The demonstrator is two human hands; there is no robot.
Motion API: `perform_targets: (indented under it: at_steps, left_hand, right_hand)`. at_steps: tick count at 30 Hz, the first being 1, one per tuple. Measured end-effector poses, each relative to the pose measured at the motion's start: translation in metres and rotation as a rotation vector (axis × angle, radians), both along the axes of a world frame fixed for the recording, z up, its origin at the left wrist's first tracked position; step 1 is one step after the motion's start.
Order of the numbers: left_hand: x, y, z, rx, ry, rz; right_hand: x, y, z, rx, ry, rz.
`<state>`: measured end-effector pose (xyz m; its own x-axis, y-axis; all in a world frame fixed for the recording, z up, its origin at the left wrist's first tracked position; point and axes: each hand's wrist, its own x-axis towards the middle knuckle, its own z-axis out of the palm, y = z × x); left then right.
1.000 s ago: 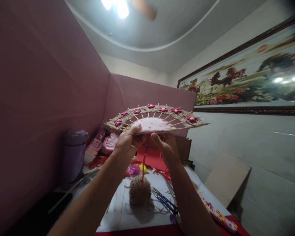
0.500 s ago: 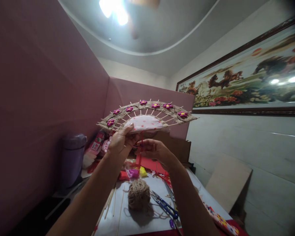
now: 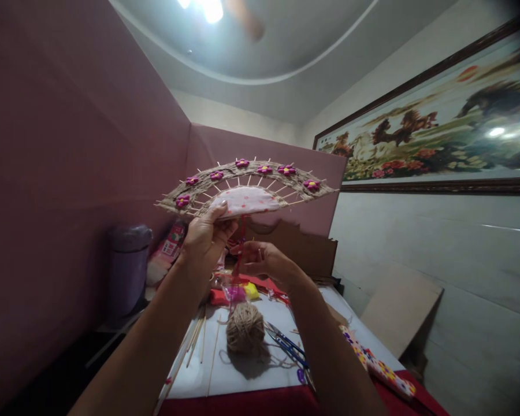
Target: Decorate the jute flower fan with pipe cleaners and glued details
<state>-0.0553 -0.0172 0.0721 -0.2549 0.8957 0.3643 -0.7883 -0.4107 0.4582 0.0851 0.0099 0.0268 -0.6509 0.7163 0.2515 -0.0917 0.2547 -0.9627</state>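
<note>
My left hand point(image 3: 208, 234) grips a handmade fan point(image 3: 248, 200) by its lower edge, thumb on the pale half-round centre with pink spots. Thin sticks radiate through a twine-wrapped band that bears several magenta flowers with yellow middles. Below the fan's middle hangs a red tassel point(image 3: 243, 226) on a cord. My right hand point(image 3: 264, 261) has its fingers closed around that tassel, just under the fan. Part of the tassel is hidden behind the fingers. Beneath both hands, a ball of brown twine point(image 3: 245, 328) sits on the white tabletop.
Blue-handled snips point(image 3: 288, 345) lie right of the twine, thin wooden sticks point(image 3: 195, 335) to its left. Red, purple and yellow packets point(image 3: 234, 293) are behind it. A purple flask point(image 3: 129, 268) stands at left, brown cardboard point(image 3: 303, 248) at the back, a flowered strip point(image 3: 383, 370) at right.
The fan and both hands sit slightly further left and higher in view. The view has shifted a little. Both hands keep their hold.
</note>
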Motion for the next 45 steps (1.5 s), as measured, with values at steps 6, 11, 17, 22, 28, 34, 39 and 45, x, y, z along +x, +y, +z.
perform_targets:
  at_steps: [6, 11, 17, 22, 28, 34, 39, 45]
  left_hand:
    - [-0.001, 0.001, 0.000, 0.037, -0.002, 0.022]
    - [-0.001, 0.001, -0.001, 0.005, 0.017, 0.025]
    - [-0.003, 0.002, -0.003, -0.002, 0.040, -0.015]
    - [-0.003, 0.000, -0.003, 0.007, 0.032, -0.018]
    - [-0.004, -0.002, -0.001, 0.032, 0.017, -0.016]
    - [-0.006, -0.001, -0.001, 0.077, -0.001, -0.009]
    - [-0.006, -0.003, 0.000, 0.072, -0.015, 0.005]
    - [-0.007, -0.003, 0.001, 0.061, -0.028, 0.004]
  right_hand:
    - [-0.011, 0.001, -0.007, -0.044, -0.021, 0.039]
    - [-0.013, 0.001, -0.010, -0.047, -0.038, 0.030]
    - [-0.012, 0.003, -0.013, -0.012, -0.051, 0.056]
    - [-0.011, 0.006, -0.014, 0.049, -0.093, 0.084]
    - [-0.015, 0.015, -0.022, 0.083, -0.168, 0.090]
    - [-0.016, 0.026, -0.029, 0.174, -0.311, 0.006]
    - [-0.009, 0.040, -0.036, 0.356, -0.509, -0.154]
    - [-0.003, 0.053, -0.043, 0.435, -0.582, -0.380]
